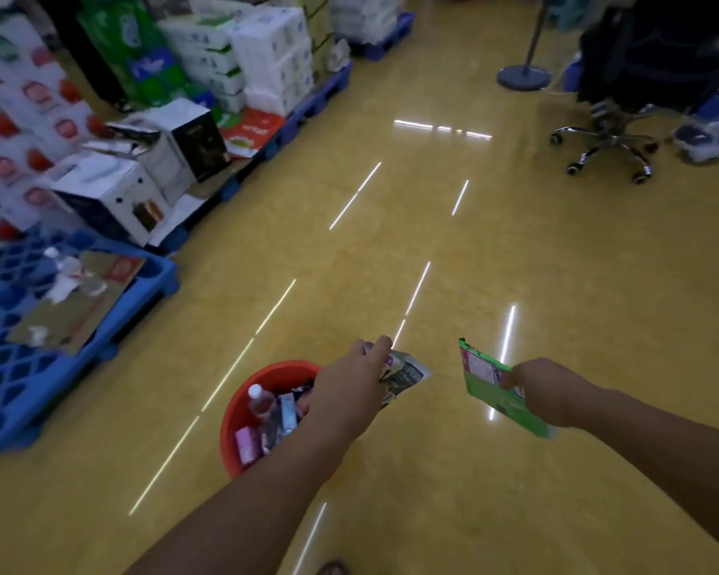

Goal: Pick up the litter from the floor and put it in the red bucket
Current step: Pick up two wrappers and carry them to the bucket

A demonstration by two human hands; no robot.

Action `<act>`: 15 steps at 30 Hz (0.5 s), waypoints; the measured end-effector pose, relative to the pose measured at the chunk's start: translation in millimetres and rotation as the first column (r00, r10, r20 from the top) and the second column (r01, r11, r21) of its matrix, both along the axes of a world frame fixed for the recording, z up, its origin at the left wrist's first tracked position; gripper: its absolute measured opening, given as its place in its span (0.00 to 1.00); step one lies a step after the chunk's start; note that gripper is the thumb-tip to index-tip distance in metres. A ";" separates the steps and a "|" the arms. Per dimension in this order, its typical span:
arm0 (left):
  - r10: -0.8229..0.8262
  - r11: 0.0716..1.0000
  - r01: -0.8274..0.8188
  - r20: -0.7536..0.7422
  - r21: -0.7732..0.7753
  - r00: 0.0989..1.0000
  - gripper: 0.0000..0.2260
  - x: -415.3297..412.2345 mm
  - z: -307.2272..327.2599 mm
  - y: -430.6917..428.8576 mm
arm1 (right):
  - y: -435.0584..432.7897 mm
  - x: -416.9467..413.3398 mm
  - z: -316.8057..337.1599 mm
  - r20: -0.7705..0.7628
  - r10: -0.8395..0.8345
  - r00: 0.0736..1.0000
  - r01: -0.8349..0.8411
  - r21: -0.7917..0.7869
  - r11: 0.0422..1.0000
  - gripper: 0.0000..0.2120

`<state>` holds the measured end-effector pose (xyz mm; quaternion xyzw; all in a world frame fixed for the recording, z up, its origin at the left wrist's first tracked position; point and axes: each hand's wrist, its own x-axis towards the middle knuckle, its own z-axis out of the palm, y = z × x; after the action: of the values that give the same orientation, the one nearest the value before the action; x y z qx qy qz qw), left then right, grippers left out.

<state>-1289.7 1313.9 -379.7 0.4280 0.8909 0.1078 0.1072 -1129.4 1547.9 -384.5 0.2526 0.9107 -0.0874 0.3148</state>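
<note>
The red bucket (241,412) stands on the yellow floor at the bottom middle, partly hidden by my left forearm. Inside it lie a plastic bottle (260,402), a pink packet (248,444) and several other wrappers. My left hand (351,385) hovers at the bucket's right rim and grips a crumpled silver-grey wrapper (405,373) that sticks out to the right. My right hand (544,392) is further right, over bare floor, and pinches a flat green packet (488,388) with a pink label.
Blue plastic pallets (13,367) line the left side, one with cardboard and scraps on it. Cardboard boxes (113,197) and stacked paper goods (275,64) stand further back on the left. An office chair (611,139) and a round stand base (524,76) are at the far right.
</note>
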 end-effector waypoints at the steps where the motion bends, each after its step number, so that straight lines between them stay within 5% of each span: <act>1: 0.024 1.000 -0.024 0.007 -0.008 1.000 0.22 -13.2 -6.2 -10.9 | -6.6 -16.1 -6.2 0.004 0.012 1.000 -0.012 -0.007 1.000 0.25; 15: 0.302 0.953 -0.293 0.142 -0.080 0.943 0.23 -131.4 -115.3 -135.1 | -122.4 -199.4 -109.4 -0.011 0.173 0.985 -0.173 -0.161 0.972 0.22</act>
<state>-1421.0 1178.8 -495.0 0.2758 0.9372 0.1294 0.1697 -1328.8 1425.5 -493.9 0.1461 0.9188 -0.1325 0.3420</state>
